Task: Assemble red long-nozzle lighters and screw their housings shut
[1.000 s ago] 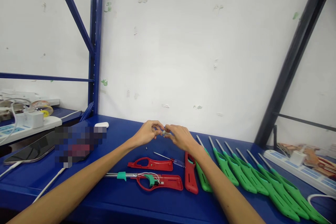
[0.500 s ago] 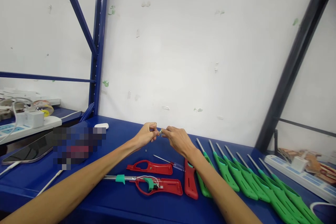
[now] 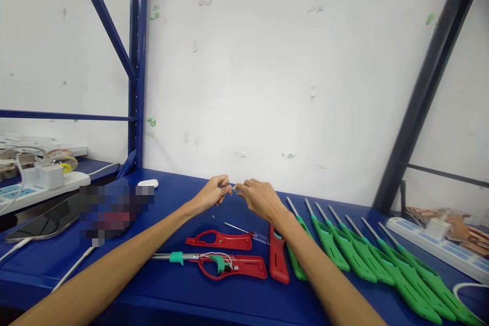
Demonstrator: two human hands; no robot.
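Note:
My left hand (image 3: 213, 193) and my right hand (image 3: 262, 197) meet above the back of the blue table, fingertips pinched around a tiny pale, shiny part (image 3: 234, 190) too small to name. Nearer to me lies an opened red lighter half (image 3: 250, 267) with a metal tube, green trigger and white wires in it. Just behind it is the loose red casing half (image 3: 233, 241). A screwdriver (image 3: 260, 237) with a clear purple handle rests beside that. Another red lighter (image 3: 279, 260) is partly hidden by my right forearm.
Several green lighters (image 3: 357, 260) lie in a slanted row on the right. A white power strip (image 3: 439, 242) is beyond them. On the left are a phone (image 3: 46, 216), a blurred-out object, a white case (image 3: 148, 183) and another power strip (image 3: 72, 182). The wall stands behind the blue table (image 3: 183, 295).
The camera view has shifted slightly. Both hands stay together around the small part, with only slight finger movement; the lighters and screwdriver lie as before.

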